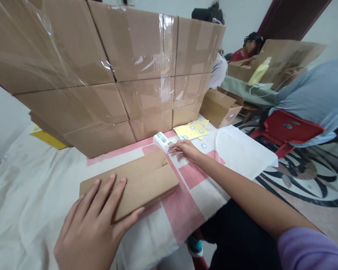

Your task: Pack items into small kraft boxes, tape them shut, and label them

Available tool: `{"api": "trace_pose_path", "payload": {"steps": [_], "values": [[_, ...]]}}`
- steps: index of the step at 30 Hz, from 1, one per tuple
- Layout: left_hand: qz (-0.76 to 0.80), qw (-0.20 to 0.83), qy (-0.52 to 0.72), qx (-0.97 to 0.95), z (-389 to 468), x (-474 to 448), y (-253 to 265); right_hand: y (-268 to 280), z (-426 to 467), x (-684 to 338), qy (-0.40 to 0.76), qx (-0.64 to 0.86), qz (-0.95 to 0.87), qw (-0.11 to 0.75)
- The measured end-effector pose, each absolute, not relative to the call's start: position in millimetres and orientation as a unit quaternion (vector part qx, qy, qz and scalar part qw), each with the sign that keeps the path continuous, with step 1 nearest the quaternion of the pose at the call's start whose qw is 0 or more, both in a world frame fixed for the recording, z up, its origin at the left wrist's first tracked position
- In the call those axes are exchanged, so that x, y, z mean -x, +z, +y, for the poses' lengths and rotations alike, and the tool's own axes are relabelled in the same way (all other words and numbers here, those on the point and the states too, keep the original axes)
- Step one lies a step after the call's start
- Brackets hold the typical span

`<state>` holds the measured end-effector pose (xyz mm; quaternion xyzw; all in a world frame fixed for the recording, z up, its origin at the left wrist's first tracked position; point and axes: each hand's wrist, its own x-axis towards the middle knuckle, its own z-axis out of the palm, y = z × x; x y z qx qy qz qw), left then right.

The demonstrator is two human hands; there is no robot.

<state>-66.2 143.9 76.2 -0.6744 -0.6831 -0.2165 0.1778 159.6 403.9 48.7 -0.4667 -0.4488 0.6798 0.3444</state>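
A flat, closed cardboard box lies on the cloth-covered table in front of me. My left hand rests on its near left end, fingers spread over the lid and thumb along the near side. Just past the box's far right corner is a small white device with a greenish window on top. My right hand is stretched out beside it, with loosely parted fingers at its right end. Whether the fingertips touch the device I cannot tell.
A wall of taped cardboard boxes stands behind. Yellow patterned sheets lie near its foot, left of an open carton. A white and pink cloth covers the table. A person in a light blue top sits on a red chair at right.
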Motion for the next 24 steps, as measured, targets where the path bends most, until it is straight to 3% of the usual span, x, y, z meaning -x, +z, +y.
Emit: {"api": "trace_pose_path", "payload": {"steps": [10, 24], "values": [[-0.676, 0.192, -0.202, 0.682, 144.9, 69.1, 73.1, 52.9, 399.4, -161.4, 0.693, 0.503, -0.420, 0.300], [-0.680, 0.195, -0.209, 0.675, 144.6, 65.7, 75.1, 58.7, 393.5, -157.7, 0.677, 0.510, -0.416, 0.328]]}}
